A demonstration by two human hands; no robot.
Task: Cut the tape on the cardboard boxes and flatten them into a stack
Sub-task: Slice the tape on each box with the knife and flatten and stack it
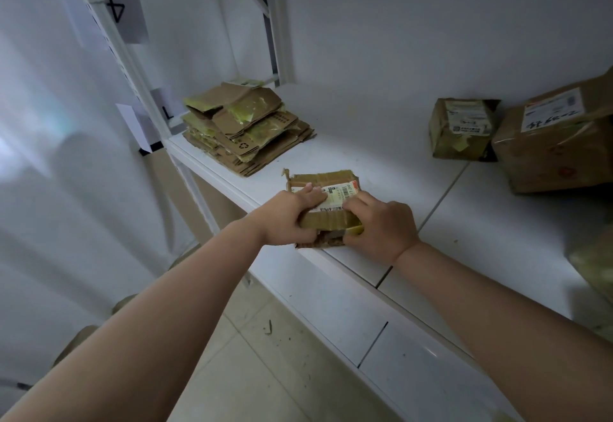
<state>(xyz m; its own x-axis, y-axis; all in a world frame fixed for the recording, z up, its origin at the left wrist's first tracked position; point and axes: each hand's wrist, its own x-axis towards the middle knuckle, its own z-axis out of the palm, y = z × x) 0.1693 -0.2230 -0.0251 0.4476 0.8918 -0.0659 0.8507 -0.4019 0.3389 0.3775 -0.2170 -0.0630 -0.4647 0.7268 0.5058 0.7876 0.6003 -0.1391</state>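
both hands grip a small brown cardboard box with a white shipping label [326, 201] at the front edge of the white shelf [381, 163]: left hand [292, 219] and right hand [378, 226] each curl round an end. it overhangs the edge, so a hard press could tip it off. the pile of flattened brown cardboard [248, 129] lies well apart.

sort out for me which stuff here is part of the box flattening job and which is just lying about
Part of the job:
- box being flattened, gripped by left hand and right hand
- stack of flattened cardboard
- small taped box
- larger taped box

Just lying about:
- paper sign marked 4 on the rack
- scraps on the floor
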